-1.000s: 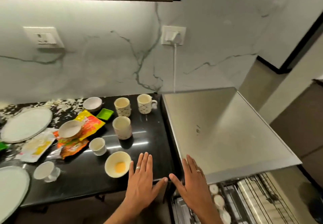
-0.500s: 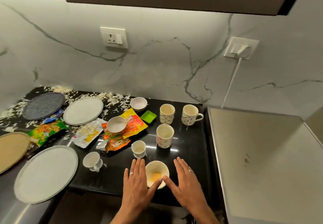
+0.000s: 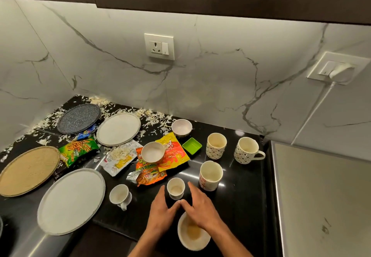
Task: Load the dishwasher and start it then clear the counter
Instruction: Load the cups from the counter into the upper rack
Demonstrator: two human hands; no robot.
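Observation:
My left hand (image 3: 162, 209) and my right hand (image 3: 202, 209) reach over the black counter (image 3: 241, 206), fingers straight, on either side of a small white cup (image 3: 176, 188). Neither hand holds anything. Under my right wrist sits a white bowl (image 3: 192, 234) with yellow residue. Around them stand a white handled cup (image 3: 120, 195), a tall cup with red print (image 3: 210, 175), two patterned mugs (image 3: 216, 145) (image 3: 246, 150) and two small bowls (image 3: 152, 154) (image 3: 181, 127). The dishwasher's steel top (image 3: 321, 196) lies at the right.
Several plates lie to the left: two white (image 3: 71, 200) (image 3: 118, 128), one tan (image 3: 28, 169), one dark grey (image 3: 78, 118). Snack wrappers (image 3: 172, 156) (image 3: 78, 150), a green dish (image 3: 192, 145) and white scraps litter the counter. A cable hangs from the wall socket (image 3: 337, 69).
The view has swung left from the dishwasher to the counter. Both hands have moved forward past the residue bowl and now flank the small white cup.

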